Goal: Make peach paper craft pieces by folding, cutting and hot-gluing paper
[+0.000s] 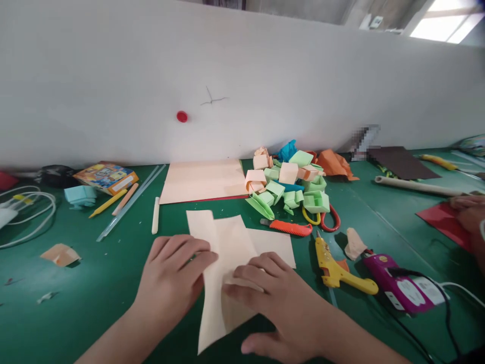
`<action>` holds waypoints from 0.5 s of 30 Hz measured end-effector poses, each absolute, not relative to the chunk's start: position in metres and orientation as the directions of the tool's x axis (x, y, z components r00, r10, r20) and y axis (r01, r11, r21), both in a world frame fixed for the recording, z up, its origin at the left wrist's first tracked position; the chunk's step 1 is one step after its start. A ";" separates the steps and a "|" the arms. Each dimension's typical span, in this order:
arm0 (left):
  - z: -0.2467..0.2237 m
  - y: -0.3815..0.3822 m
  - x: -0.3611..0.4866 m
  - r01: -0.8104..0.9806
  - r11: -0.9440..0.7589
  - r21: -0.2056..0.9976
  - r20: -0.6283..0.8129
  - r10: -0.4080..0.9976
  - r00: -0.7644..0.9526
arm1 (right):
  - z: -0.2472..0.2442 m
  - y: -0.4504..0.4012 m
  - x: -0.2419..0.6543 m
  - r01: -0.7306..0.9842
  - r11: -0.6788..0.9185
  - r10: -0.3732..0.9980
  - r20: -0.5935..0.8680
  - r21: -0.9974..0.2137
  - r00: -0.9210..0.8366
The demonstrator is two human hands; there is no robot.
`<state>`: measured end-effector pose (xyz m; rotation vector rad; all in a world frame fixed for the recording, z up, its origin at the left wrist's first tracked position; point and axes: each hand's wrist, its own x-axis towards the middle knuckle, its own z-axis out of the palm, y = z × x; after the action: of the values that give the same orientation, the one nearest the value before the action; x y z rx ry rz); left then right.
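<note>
A cream sheet of paper [227, 242] with a fold along its left part lies between my hands. My left hand [176, 273] has its bent fingers pressed together at the left edge of the paper, with the fingertips on the folded strip. My right hand [265, 298] rests on the lower right of the paper, its fingers spread and the thumb apart over the green table. Under the paper, to the right, another cream piece [276, 245] sticks out.
Behind are peach sheets [204, 179] and folded paper pieces [290, 174]. An orange cutter [291, 227], red-handled scissors [331, 220], yellow glue gun [337, 268] and purple box [401, 285] lie to the right. Another person's hand [472, 215] holds red paper at far right.
</note>
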<state>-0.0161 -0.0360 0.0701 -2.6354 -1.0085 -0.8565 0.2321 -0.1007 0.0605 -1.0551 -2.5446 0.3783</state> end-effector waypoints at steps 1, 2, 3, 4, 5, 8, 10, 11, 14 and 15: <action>0.068 -0.034 -0.024 0.657 -0.752 0.055 0.615 0.544 0.571 | 0.061 -0.101 0.233 0.636 0.675 0.721 0.153 -0.375 -0.675; 0.065 -0.033 -0.032 0.656 -0.750 0.085 0.645 0.543 0.537 | 0.060 -0.101 0.235 0.660 0.654 0.733 0.094 -0.371 -0.674; 0.061 -0.033 -0.041 0.648 -0.752 0.126 0.666 0.548 0.506 | 0.057 -0.101 0.236 0.689 0.627 0.751 0.049 -0.363 -0.658; 0.056 -0.035 -0.050 0.644 -0.740 0.196 0.662 0.584 0.470 | 0.052 -0.101 0.238 0.714 0.604 0.769 0.022 -0.355 -0.639; 0.049 -0.038 -0.058 0.622 -0.733 0.277 0.651 0.619 0.440 | 0.047 -0.102 0.240 0.732 0.586 0.783 0.011 -0.348 -0.622; 0.026 -0.048 -0.081 0.634 -0.529 0.564 0.522 0.823 0.223 | 0.032 -0.101 0.242 0.763 0.559 0.813 0.034 -0.326 -0.581; 0.012 -0.053 -0.094 0.595 -0.459 0.659 0.441 0.877 0.189 | 0.024 -0.099 0.241 0.765 0.563 0.816 0.069 -0.313 -0.573; 0.007 -0.054 -0.098 0.573 -0.468 0.673 0.438 0.876 0.201 | 0.022 -0.098 0.240 0.759 0.574 0.811 0.090 -0.307 -0.577; -0.001 -0.052 -0.104 0.560 -0.549 0.621 0.498 0.828 0.259 | 0.016 -0.098 0.234 0.722 0.627 0.777 0.165 -0.293 -0.607; -0.002 -0.050 -0.104 0.558 -0.590 0.584 0.523 0.799 0.297 | 0.014 -0.099 0.233 0.709 0.642 0.765 0.188 -0.291 -0.616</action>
<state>-0.1040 -0.0499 -0.0019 -2.7507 -1.4888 -1.4240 0.2326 -0.0990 0.0142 -1.1854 -2.5704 0.2704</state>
